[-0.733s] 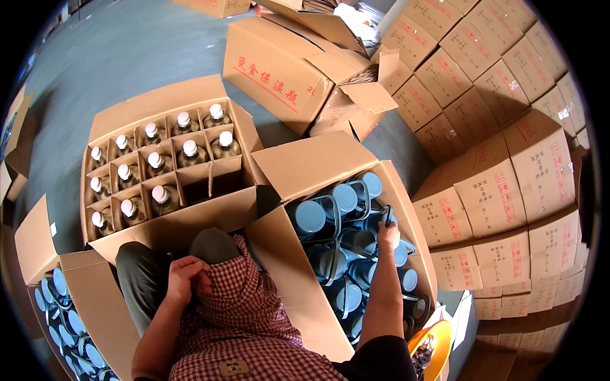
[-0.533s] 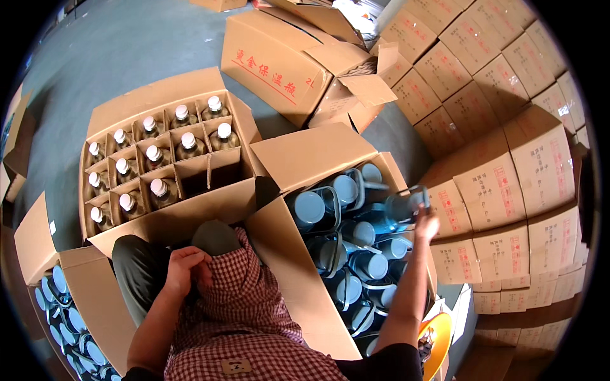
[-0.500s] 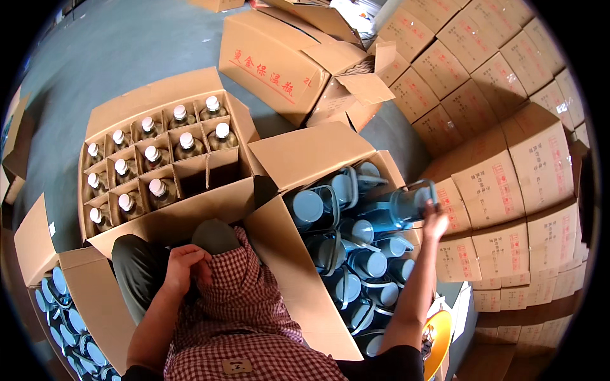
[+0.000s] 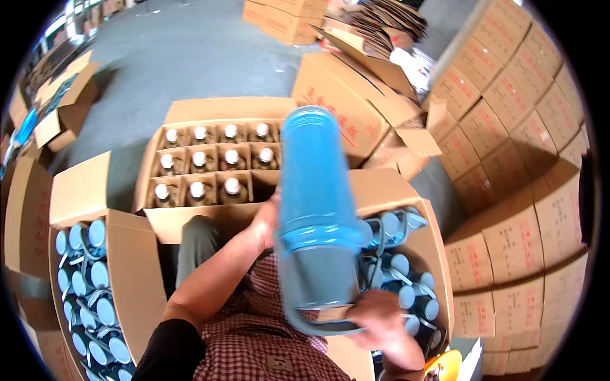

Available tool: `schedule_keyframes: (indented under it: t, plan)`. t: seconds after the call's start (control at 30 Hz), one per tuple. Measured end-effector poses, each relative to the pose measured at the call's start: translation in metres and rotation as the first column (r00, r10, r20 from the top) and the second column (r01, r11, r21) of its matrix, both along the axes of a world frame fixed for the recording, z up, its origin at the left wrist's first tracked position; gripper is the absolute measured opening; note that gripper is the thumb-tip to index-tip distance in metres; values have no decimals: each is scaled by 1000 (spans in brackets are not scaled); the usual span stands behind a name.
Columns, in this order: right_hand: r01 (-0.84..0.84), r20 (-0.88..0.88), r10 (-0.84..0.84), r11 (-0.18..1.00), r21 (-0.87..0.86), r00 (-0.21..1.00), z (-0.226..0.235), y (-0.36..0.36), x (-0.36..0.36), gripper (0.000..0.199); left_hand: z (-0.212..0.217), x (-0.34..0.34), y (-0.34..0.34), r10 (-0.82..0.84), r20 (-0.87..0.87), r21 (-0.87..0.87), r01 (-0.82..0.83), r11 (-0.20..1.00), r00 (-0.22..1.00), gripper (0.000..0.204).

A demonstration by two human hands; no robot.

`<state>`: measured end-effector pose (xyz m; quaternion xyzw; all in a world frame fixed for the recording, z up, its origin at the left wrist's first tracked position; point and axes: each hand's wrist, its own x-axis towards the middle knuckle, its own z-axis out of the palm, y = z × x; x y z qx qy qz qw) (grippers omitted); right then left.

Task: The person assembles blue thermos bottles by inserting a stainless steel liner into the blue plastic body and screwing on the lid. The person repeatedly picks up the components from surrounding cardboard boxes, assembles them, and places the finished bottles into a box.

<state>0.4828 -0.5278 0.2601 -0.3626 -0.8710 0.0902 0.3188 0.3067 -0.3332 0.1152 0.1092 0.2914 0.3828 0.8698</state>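
Note:
A blue thermos flask (image 4: 318, 190) is held up in front of me, its grey end and loop handle toward me. My right hand (image 4: 380, 316), blurred by motion, is closed on that handle. Against the flask's left side is my left hand (image 4: 267, 219); its fingers are hidden behind the flask, so its grip does not show. An open carton (image 4: 441, 273) of similar blue flasks with grey lids stands at my right. Ahead, a divided carton (image 4: 190, 217) holds several glass bottles (image 4: 232, 188) with white tops, and the flask hides its right part.
At my left stands another open carton (image 4: 130, 254) packed with blue flasks. A large carton (image 4: 337, 114) with raised flaps lies beyond the bottles. Stacked cartons (image 4: 508, 216) form a wall on the right. A yellow container (image 4: 448, 365) sits at lower right.
My right hand has lifted the thermos flask from the right carton and brought it left, in front of me. My left hand has come up from my knee to the flask. The view has shifted.

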Motion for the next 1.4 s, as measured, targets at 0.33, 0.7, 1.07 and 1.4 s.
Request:
schedule_keyframes:
  t: [0.33,0.7,1.07,1.4]
  plan:
    - [139,-269,-168,982,-124,948,-32,86,-58,25,-109,-114,-49,188,70,183,-198,963,980,26]
    - [-57,-324,-59,940,-338,944,-67,236,-94,57,-98,-140,-61,269,-279,527,-87,845,922,27]
    - [-75,-249,-30,912,-403,968,12,210,-143,43,-135,-125,-43,112,56,296,-124,947,992,23]
    - [-308,-470,38,802,-512,882,-32,245,-161,41,-3,-217,26,546,1,742,-366,561,838,41]
